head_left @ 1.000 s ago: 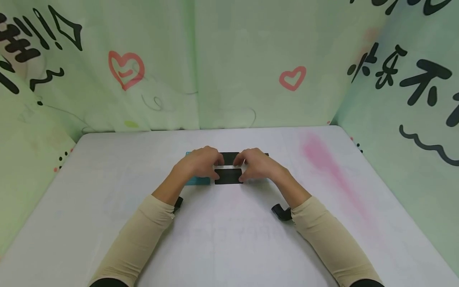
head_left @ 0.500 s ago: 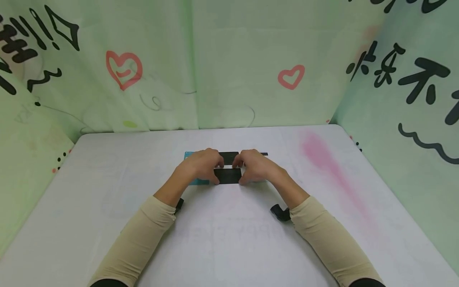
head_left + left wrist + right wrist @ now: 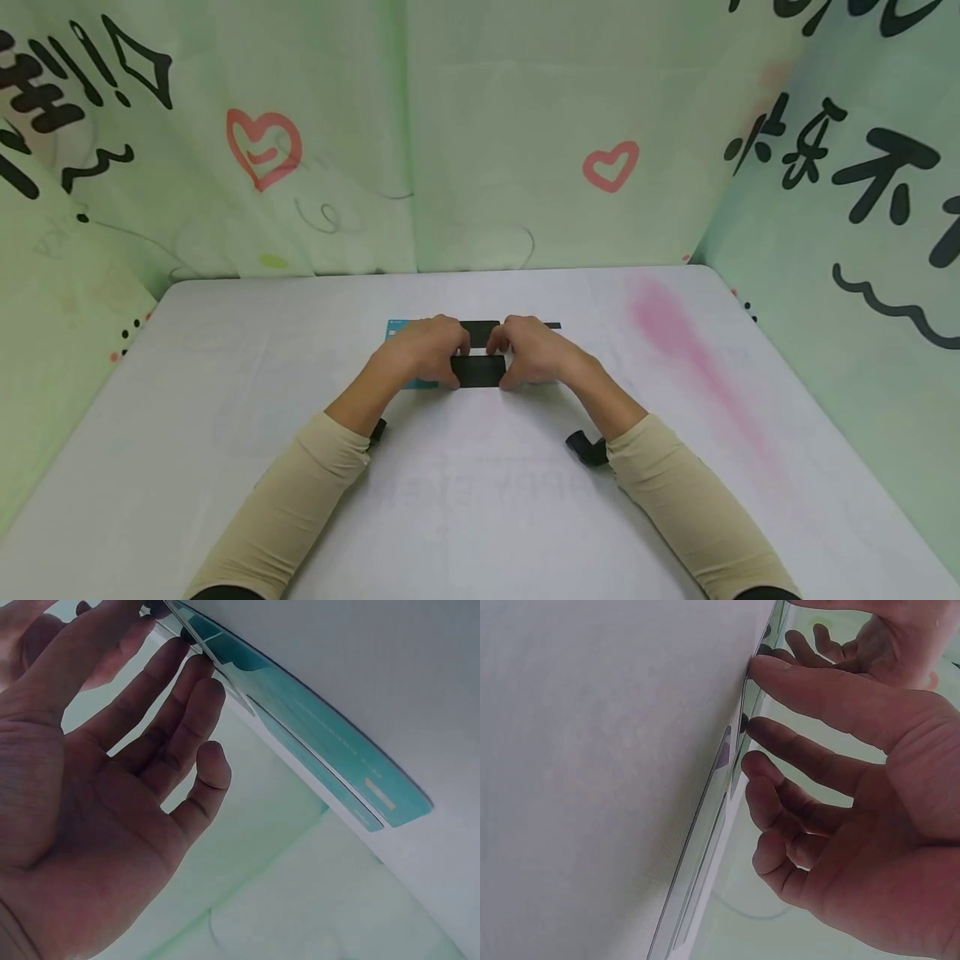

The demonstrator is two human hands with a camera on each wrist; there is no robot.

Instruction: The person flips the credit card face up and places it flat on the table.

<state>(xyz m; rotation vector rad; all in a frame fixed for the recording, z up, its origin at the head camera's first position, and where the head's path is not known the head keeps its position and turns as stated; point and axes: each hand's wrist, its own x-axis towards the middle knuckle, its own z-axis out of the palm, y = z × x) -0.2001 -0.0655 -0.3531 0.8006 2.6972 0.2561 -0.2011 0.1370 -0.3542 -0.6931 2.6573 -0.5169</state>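
In the head view, a dark flat panel (image 3: pixel 478 372) lies in front of a second dark panel (image 3: pixel 480 334), with a pale strip between them. Left of them is a teal printed panel (image 3: pixel 397 328), long and flat in the left wrist view. My left hand (image 3: pixel 427 346) and right hand (image 3: pixel 536 348) grip a thin glossy sheet (image 3: pixel 214 656) from its two sides. Each thumb sits at a near corner, with the other fingers toward the far side. The ring and little fingers stand off it in the wrist views. Both hands partly cover the panels; their exact kind is unclear.
The pieces lie on a white table (image 3: pixel 480 500) with a pink smear (image 3: pixel 682 342) on its right side. Green curtains (image 3: pixel 495 125) with hearts and black lettering stand around it. Black straps (image 3: pixel 587 447) show below the wrists.
Both thumbs have slid slightly toward me along the front dark panel, the left one more. The hands settle a little lower, while the panels stay in place.
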